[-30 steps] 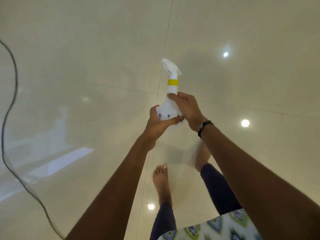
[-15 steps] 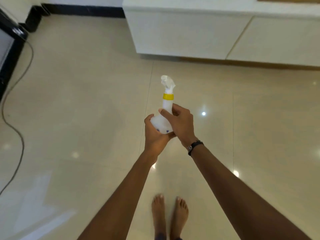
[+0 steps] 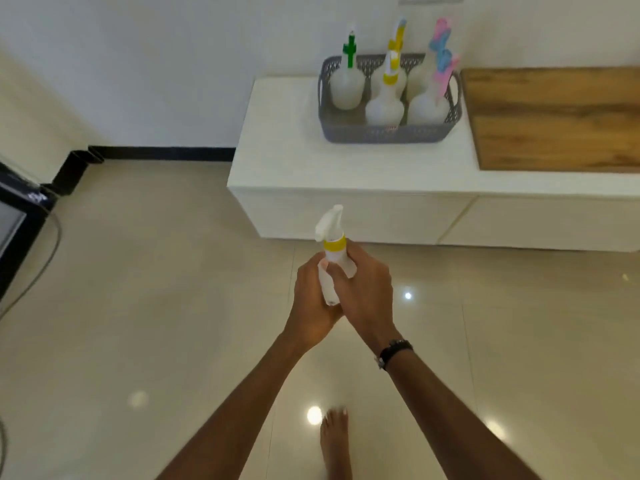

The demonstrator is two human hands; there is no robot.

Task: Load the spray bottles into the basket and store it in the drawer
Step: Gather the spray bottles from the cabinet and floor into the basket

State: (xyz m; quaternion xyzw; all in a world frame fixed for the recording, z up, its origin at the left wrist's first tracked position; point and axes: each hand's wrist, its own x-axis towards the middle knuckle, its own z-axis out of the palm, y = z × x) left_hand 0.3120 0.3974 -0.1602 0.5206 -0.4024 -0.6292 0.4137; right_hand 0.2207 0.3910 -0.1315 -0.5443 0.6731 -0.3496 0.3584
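A small white plastic spray bottle with a yellow collar [image 3: 331, 261] is held in both hands above the glossy beige tiled floor [image 3: 145, 306], well short of the low white cabinet [image 3: 346, 181]. The left hand [image 3: 311, 306] is wrapped round its body from below and the right hand [image 3: 363, 292] is curled over its shoulder. Its long axis is nearly upright, tilted slightly away, with the trigger head on top and the nozzle apparently pointed up and left. The grey perforated plastic basket [image 3: 384, 133] on the cabinet top already holds five bottles, and only the front-left corner looks free. The bottle would best be kept upright, carried over the near rim and lowered base-first into that gap, so that the neighbouring trigger heads are not knocked.
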